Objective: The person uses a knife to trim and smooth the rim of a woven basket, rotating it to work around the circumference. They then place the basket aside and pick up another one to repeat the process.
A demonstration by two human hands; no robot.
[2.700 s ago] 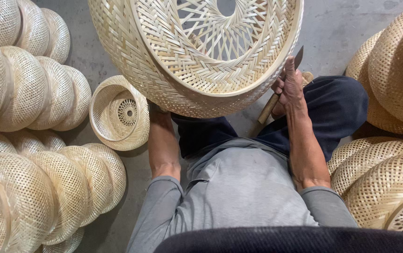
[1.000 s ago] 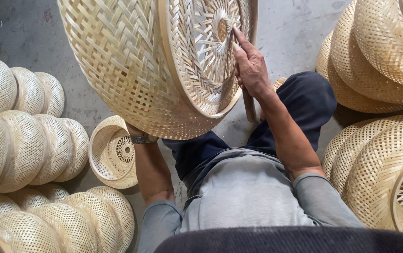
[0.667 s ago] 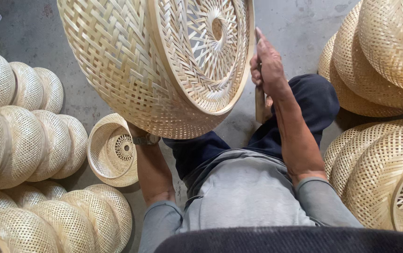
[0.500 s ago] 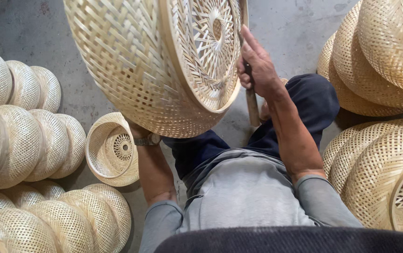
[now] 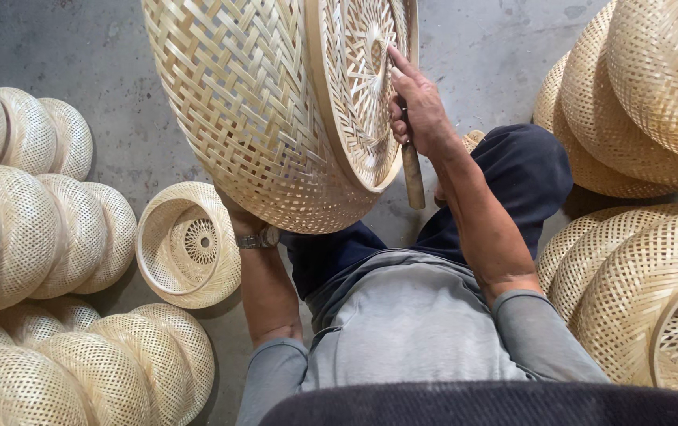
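A large woven bamboo basket point(image 5: 260, 110) is tilted on its side in front of me, its open rim facing right. My right hand point(image 5: 418, 106) is shut on a tool with a wooden handle point(image 5: 412, 175), pressed against the basket's rim and inner weave. My left hand is hidden behind the basket's lower side; only the wrist with a watch point(image 5: 258, 237) and the forearm show, so it seems to prop the basket from below. I sit with dark trousers and a grey shirt.
A small woven basket point(image 5: 185, 244) lies on the concrete floor by my left arm. Rows of stacked small baskets point(image 5: 31, 229) fill the left side. Piles of larger woven baskets point(image 5: 638, 102) stand at the right.
The basket has been turned from rim-down to rim facing right. My right hand with the tool has moved up along the rim and now presses at the inner weave.
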